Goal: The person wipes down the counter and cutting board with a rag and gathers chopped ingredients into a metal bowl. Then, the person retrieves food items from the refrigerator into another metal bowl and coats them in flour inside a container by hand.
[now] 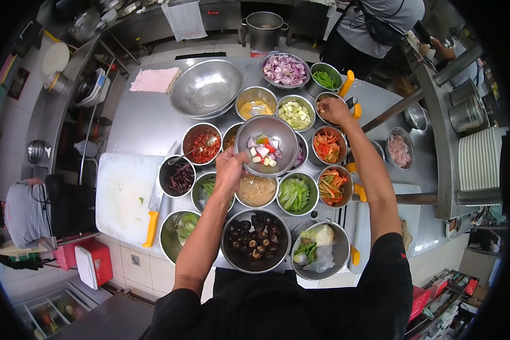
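Note:
My left hand grips the near-left rim of a metal bowl, held above the containers. Inside it lie cut onion, red pepper and pale cubes. My right hand dips into a small metal container at the right, fingers closed together; its brownish contents are mostly hidden, and what the fingers hold I cannot make out. Around them stand containers of pale green cubes, red pepper pieces, chopped red chilli with a spoon, and shredded green leaves.
Nearest me are bowls of mushrooms and bagged vegetables. A yellow-handled knife lies by the white cutting board. Large empty metal bowls sit far left. A slanting metal post crosses at right. Other people stand nearby.

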Motion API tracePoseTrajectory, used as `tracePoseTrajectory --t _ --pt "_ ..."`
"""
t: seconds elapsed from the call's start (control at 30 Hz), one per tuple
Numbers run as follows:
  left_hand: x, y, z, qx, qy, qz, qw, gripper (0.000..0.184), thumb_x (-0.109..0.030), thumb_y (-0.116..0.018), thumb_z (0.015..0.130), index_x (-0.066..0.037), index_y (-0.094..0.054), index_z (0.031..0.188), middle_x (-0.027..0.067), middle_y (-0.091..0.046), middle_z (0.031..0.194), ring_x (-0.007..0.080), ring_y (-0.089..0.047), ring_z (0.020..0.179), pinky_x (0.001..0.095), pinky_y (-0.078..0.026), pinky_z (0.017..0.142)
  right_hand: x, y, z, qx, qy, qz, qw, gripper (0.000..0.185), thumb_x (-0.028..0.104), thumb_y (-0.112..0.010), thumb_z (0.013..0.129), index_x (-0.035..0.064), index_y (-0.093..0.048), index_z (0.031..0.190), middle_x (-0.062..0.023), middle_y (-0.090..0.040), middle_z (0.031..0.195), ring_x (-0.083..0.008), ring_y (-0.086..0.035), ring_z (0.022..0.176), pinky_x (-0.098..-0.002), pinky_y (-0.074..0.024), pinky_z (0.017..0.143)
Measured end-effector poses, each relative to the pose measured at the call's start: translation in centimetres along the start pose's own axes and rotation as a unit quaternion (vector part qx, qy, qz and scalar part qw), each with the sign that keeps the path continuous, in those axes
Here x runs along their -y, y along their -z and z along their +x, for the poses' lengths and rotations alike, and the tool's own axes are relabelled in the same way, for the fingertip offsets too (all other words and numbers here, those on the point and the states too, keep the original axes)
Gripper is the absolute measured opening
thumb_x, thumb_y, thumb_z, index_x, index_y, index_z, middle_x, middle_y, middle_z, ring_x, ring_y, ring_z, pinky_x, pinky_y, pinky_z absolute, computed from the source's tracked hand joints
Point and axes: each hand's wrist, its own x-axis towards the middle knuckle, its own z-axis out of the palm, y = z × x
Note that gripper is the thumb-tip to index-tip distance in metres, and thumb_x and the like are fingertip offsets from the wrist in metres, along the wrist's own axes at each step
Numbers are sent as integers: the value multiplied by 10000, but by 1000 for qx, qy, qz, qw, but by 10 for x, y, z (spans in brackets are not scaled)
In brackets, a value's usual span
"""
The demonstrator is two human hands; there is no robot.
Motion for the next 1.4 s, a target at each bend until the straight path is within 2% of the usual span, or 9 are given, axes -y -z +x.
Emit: tracePoseTrajectory --t 0.37,0.47,0.6,0.7,0.83,0.9,0.97,1.07,1.4 --pt "-1 -6 0 -5 12 -8 1000 37 8 -586 701 -29 -581 699 45 -596 612 88 -504 449 220 -390 390 10 2 -2 -7 -24 -25 999 194 97 -631 675 131 -700 853 -164 -656 901 -336 -623 868 -394 -493 797" --pt "2 -6 -2 -2 11 -5 1000 27 2 -594 714 -24 -587 712 45 -596 616 88 -512 453 221 -394 389 -3 0 -7 -106 41 21 993 167 118 -671 674 88 -699 835 -148 -667 813 -311 -643 769 -365 -510 713" --pt "0 -12 -6 5 14 4 1000 17 -5 -601 722 -18 -593 730 40 -595 615 87 -511 450 222 -397 393 -3 16 -13 -92 -107 93 986 229 107 -714 630 115 -720 858 -114 -680 840 -224 -659 793 -323 -518 748" --pt "-3 -19 -10 8 19 4 1000 12 -7 -597 731 -15 -588 732 40 -589 610 85 -498 442 223 -388 392 0 27 -17 -105 -179 338 918 220 38 -686 679 68 -707 896 -66 -684 838 -148 -657 764 -273 -531 685" --pt "-5 -19 -12 16 11 4 1000 17 -4 -586 724 -19 -584 731 40 -587 607 83 -487 435 217 -375 391 93 69 -62 -25 -31 541 840 220 -7 -673 750 41 -688 963 -41 -668 921 -133 -648 796 -246 -531 671" --pt "-6 -16 -15 15 7 7 1000 73 10 -573 698 -23 -597 758 35 -596 620 76 -491 441 203 -380 399 148 72 -88 35 20 442 896 225 57 -710 756 11 -666 971 -76 -660 968 -136 -633 841 -250 -511 732" --pt "-15 -11 -24 18 3 -15 1000 76 16 -572 697 -22 -598 758 38 -600 626 78 -497 443 203 -383 397 189 66 -102 30 223 313 923 229 62 -703 759 7 -664 979 -81 -660 992 -148 -619 882 -267 -494 773" --pt "-26 11 -38 1 -11 -27 1000 82 22 -571 696 -21 -598 760 44 -609 636 83 -512 448 204 -391 394 238 64 -111 -80 287 234 926 201 35 -690 756 1 -667 953 -77 -660 950 -152 -610 878 -270 -484 772" --pt "-61 124 -77 -132 -112 -38 984 77 24 -565 677 -22 -589 734 35 -586 613 74 -492 446 195 -395 392 305 27 -108 -50 126 444 886 155 7 -650 768 11 -671 921 -67 -659 819 -122 -601 719 -254 -474 658"
